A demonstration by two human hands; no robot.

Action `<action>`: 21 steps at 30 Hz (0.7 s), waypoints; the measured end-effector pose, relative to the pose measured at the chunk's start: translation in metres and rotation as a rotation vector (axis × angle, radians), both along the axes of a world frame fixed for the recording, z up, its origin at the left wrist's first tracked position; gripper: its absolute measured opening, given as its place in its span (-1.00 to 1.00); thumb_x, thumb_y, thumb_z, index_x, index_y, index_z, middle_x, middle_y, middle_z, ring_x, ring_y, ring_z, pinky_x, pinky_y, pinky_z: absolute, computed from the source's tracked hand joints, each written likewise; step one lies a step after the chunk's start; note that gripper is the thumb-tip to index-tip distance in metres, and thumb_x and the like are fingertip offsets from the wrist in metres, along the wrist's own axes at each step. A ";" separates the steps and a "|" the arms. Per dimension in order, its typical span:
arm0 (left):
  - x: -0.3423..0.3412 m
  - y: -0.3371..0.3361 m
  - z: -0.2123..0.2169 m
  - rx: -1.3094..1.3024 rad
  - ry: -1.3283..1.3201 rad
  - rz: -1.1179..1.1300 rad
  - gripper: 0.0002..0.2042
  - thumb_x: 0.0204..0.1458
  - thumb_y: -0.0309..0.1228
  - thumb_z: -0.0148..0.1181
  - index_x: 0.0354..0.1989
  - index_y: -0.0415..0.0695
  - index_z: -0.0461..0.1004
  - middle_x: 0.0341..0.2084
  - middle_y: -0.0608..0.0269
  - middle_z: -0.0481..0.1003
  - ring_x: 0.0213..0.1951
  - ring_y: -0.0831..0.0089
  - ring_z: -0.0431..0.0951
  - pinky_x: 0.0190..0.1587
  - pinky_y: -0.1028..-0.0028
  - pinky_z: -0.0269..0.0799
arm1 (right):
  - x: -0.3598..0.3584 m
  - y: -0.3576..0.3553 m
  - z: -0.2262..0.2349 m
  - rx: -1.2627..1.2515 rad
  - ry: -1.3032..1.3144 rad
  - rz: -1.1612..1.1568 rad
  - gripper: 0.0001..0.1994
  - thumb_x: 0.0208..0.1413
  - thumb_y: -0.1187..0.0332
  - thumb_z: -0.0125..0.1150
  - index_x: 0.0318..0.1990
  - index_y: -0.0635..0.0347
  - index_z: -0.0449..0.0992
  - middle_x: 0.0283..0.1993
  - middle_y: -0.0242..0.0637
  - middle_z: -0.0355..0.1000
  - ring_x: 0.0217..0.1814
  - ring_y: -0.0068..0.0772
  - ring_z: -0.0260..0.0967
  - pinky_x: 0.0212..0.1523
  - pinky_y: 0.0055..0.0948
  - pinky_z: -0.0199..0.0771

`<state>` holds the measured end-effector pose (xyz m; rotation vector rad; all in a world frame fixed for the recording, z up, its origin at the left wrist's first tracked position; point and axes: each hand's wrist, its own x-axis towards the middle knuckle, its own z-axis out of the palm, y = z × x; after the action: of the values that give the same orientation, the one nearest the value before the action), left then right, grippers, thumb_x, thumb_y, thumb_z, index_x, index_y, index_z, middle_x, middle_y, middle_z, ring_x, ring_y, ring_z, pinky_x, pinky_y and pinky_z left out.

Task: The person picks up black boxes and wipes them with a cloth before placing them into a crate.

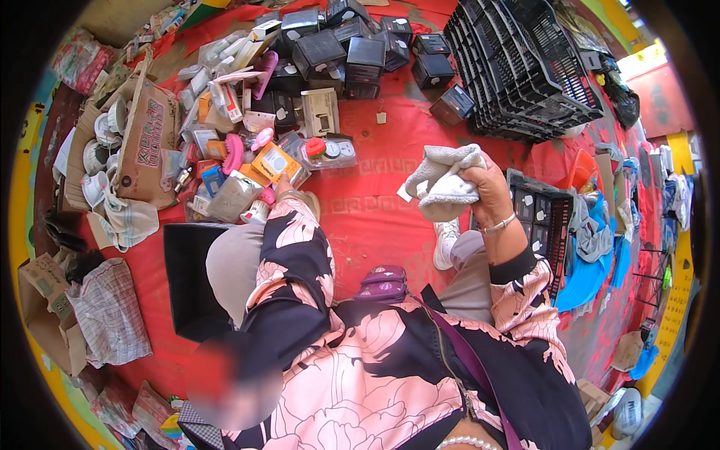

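We see the right hand (489, 187) raised, its fingers and thumb closed on one side of a pale grey cloth item (450, 176), which is folded and bulges out to the left of the grip, clear of the red sheet (375, 225) beneath. A small white tag (405, 192) sticks out from the cloth's near left edge. The left hand (285, 187) reaches low with its fingers at the near edge of an orange packet (276, 163); we cannot tell whether they grip it or only touch it, nor how far open they are.

Beyond and to the left of the left hand we see a heap of mixed small goods, among them a pink comb (233, 154) and a clear box (235, 197), the latter just beside that hand. Farther left stands an open cardboard box (150, 142) with white bowls (95, 157) in it. Black boxes (319, 54) are piled well beyond the left hand. Past the right hand, farther out, rises a stack of black crates (517, 67), and just right of its wrist is a crate of dark boxes (534, 214).
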<state>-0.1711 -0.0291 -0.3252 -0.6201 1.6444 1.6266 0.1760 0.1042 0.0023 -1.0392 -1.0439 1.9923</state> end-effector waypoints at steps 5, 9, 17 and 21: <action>-0.023 0.000 -0.005 0.106 -0.027 0.214 -0.71 0.10 -0.20 0.06 -0.07 -0.06 0.34 -0.32 0.22 0.49 -0.31 0.26 0.50 -0.29 0.25 0.39 | -0.006 0.001 0.003 0.000 0.002 0.059 -0.66 -0.20 0.68 -0.05 -0.19 0.29 0.41 -0.27 -0.27 0.44 -0.23 -0.42 0.44 -0.14 -0.47 0.46; 0.004 0.016 0.049 0.428 -0.009 0.520 -0.73 0.12 -0.31 0.03 -0.04 -0.11 0.29 -0.25 0.13 0.45 -0.34 0.19 0.51 -0.29 0.23 0.48 | -0.003 0.003 -0.008 -0.006 -0.004 0.058 -0.67 -0.20 0.67 -0.03 -0.19 0.29 0.42 -0.27 -0.30 0.44 -0.24 -0.44 0.43 -0.16 -0.48 0.45; 0.056 0.029 0.156 0.935 -0.283 0.232 -0.69 0.10 -0.40 0.02 0.01 -0.20 0.28 -0.15 -0.01 0.46 -0.19 0.05 0.53 -0.18 0.12 0.52 | -0.002 0.007 -0.013 0.077 0.055 0.138 -0.71 -0.17 0.62 0.01 -0.20 0.26 0.42 -0.30 -0.35 0.41 -0.28 -0.51 0.38 -0.19 -0.51 0.41; 0.097 0.025 0.254 1.112 -0.250 -0.132 -0.58 -0.09 -0.51 0.12 0.01 -0.25 0.29 -0.10 -0.02 0.45 -0.09 0.01 0.49 -0.11 0.08 0.51 | 0.006 0.014 -0.012 0.070 0.118 0.094 -0.74 -0.11 0.59 0.02 -0.19 0.26 0.43 -0.28 -0.35 0.42 -0.27 -0.50 0.39 -0.17 -0.50 0.42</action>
<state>-0.0741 -0.0036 -0.0711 -0.1077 0.4174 1.9340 0.1824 0.1177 -0.0101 -0.8392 -1.1079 2.0494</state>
